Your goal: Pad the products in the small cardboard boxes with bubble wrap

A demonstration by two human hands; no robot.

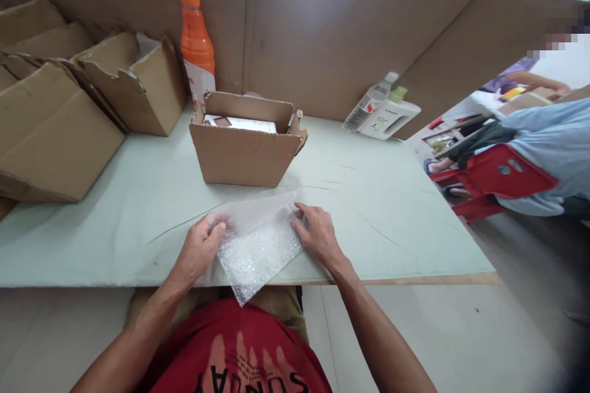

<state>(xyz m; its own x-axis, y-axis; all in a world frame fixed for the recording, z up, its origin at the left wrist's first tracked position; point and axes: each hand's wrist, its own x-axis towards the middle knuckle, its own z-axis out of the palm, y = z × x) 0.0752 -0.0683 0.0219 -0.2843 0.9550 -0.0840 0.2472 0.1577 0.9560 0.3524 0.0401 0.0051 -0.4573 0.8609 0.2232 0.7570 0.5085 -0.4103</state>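
A clear bubble wrap bag [260,245] lies at the front edge of the table, one corner hanging over it. My left hand [205,239] grips the bag's left side, thumb on top and some fingers behind the plastic. At the right side, my right hand [318,230] pinches the bag's edge between thumb and fingers. Just beyond the bag stands an open cardboard box [242,156] with a torn rim. Inside it a white box [244,124] with a brown patch shows its top; the rest is hidden.
Several cardboard boxes [55,129] stand at the left. An orange bottle [197,37], a clear bottle [371,103] and a white jug [389,115] stand along the cardboard wall [322,31]. On the right, a person sits on a red chair [511,175].
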